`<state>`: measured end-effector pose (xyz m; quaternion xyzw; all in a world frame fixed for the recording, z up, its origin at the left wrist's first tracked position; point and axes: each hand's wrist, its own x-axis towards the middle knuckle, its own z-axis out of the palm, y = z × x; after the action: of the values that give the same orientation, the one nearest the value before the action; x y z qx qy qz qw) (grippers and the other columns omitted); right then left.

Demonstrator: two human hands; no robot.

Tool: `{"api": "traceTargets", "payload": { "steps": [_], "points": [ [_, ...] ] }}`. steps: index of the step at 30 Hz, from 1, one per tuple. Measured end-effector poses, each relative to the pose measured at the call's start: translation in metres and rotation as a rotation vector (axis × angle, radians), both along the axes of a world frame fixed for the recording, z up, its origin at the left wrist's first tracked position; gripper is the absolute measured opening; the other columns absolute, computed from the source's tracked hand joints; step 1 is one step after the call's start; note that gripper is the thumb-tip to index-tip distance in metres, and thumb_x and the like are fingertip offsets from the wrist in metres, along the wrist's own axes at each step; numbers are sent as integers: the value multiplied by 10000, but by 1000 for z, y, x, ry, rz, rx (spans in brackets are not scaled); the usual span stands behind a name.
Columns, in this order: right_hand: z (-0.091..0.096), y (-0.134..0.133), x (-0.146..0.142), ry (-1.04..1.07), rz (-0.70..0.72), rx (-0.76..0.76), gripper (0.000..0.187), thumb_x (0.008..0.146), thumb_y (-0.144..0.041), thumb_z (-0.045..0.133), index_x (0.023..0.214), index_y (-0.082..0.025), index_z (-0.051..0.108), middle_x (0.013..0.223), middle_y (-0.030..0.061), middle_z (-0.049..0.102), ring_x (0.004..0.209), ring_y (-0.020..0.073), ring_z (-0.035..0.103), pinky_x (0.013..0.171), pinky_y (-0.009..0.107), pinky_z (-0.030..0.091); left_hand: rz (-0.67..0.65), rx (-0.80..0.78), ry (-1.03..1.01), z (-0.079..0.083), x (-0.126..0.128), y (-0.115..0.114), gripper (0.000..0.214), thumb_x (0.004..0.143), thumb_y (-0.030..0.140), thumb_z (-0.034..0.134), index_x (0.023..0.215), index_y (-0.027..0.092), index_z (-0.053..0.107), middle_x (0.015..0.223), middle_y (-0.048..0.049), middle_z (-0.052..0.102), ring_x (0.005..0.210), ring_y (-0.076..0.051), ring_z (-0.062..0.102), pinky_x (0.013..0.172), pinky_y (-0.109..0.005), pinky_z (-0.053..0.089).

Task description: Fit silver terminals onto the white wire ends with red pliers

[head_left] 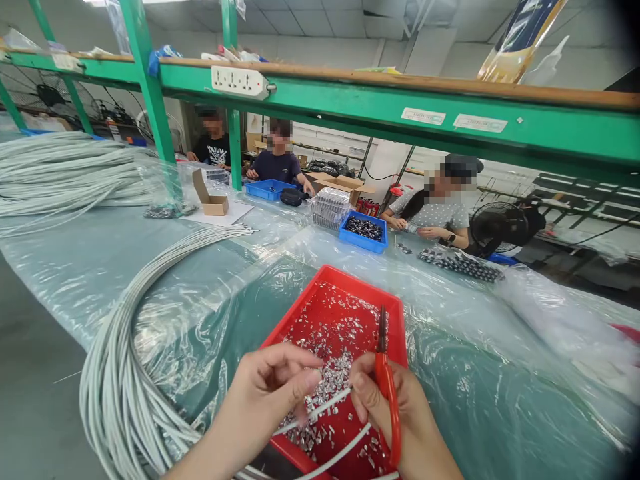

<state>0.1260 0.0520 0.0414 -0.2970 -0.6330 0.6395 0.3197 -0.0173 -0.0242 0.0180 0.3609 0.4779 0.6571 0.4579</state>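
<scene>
Over a red tray strewn with small silvery foil scraps, my two hands are close together. My left hand is curled, thumb and forefinger tips nearly meeting; anything between them is too small to make out. Its lower fingers are blurred beside a thin pale cable. My right hand pinches that cable near its end between thumb and forefinger. Scissors with red handles are also in this hand, blades pointing up and away. A second cable length runs beneath the right hand.
A thick bundle of pale cables curves along the left, with a larger coil behind. Plastic sheeting covers the table. A blue tray of dark parts stands ahead. A green shelf beam crosses above. Several people sit opposite.
</scene>
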Motion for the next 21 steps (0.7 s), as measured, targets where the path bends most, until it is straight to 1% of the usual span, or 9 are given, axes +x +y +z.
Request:
{"api": "traceTargets", "payload": {
  "steps": [2, 5, 7, 9, 12, 14, 17, 19, 21],
  "points": [
    [0, -1, 1, 9, 7, -3, 363, 740, -493, 642, 630, -163, 542, 459, -66, 416, 428, 82, 268, 430, 218, 182, 13, 8, 200, -2, 2, 1, 188, 772, 361, 625, 717, 186, 666, 465, 67, 453, 385, -58, 402, 384, -165, 303],
    [1, -2, 2, 11, 17, 2, 362, 741, -493, 644, 651, -156, 547, 465, -71, 408, 433, 80, 266, 434, 217, 186, -101, 36, 350, 0, 6, 3, 146, 787, 310, 603, 787, 189, 684, 667, 6, 525, 572, -107, 459, 503, -209, 349],
    [1, 0, 1, 11, 30, 15, 364, 748, -489, 639, 644, -155, 540, 465, -71, 408, 441, 81, 285, 443, 212, 209, -210, 1, 283, 2, 8, 4, 146, 771, 307, 616, 762, 173, 674, 657, 0, 540, 567, -113, 459, 510, -221, 352],
    [-1, 2, 0, -5, 51, 18, 356, 764, -477, 624, 632, -161, 525, 465, -76, 400, 438, 80, 289, 446, 206, 242, -251, -63, 172, 0, 11, 5, 165, 754, 328, 627, 727, 166, 642, 548, 33, 495, 464, -91, 402, 438, -206, 313],
    [-6, 8, 1, -87, 8, 112, 237, 782, -409, 611, 762, -185, 538, 554, -60, 451, 497, 106, 389, 492, 213, 342, -109, -23, 136, -5, 13, 6, 133, 720, 282, 664, 673, 167, 618, 538, 52, 465, 449, -70, 362, 423, -184, 284],
    [-10, 11, 8, -160, -40, 213, 194, 784, -340, 593, 892, -201, 512, 673, -21, 519, 631, 152, 504, 608, 254, 430, 14, 49, 154, -7, 12, 6, 115, 709, 240, 681, 645, 166, 620, 568, 46, 487, 491, -68, 376, 456, -174, 299],
    [-11, 13, 27, -181, -3, 226, 414, 755, -315, 580, 1117, -195, 419, 1002, 105, 573, 928, 240, 564, 777, 334, 480, 31, 55, 97, -5, 7, 6, 131, 723, 274, 683, 665, 173, 622, 521, 61, 463, 447, -55, 346, 404, -156, 264],
    [-8, 13, 39, -197, 106, 250, 613, 695, -335, 622, 1228, -191, 356, 1187, 163, 517, 1035, 291, 543, 781, 355, 506, 7, 25, 34, -1, 5, 6, 149, 729, 315, 680, 697, 178, 629, 475, 77, 424, 402, -45, 310, 359, -149, 213],
    [-3, 13, 45, -337, 217, 386, 632, 652, -327, 638, 1219, -179, 402, 1121, 175, 580, 955, 334, 595, 734, 393, 529, 11, -11, -17, 4, 4, 5, 167, 725, 341, 681, 727, 179, 642, 450, 91, 396, 372, -32, 271, 339, -142, 176]
  ]
}}
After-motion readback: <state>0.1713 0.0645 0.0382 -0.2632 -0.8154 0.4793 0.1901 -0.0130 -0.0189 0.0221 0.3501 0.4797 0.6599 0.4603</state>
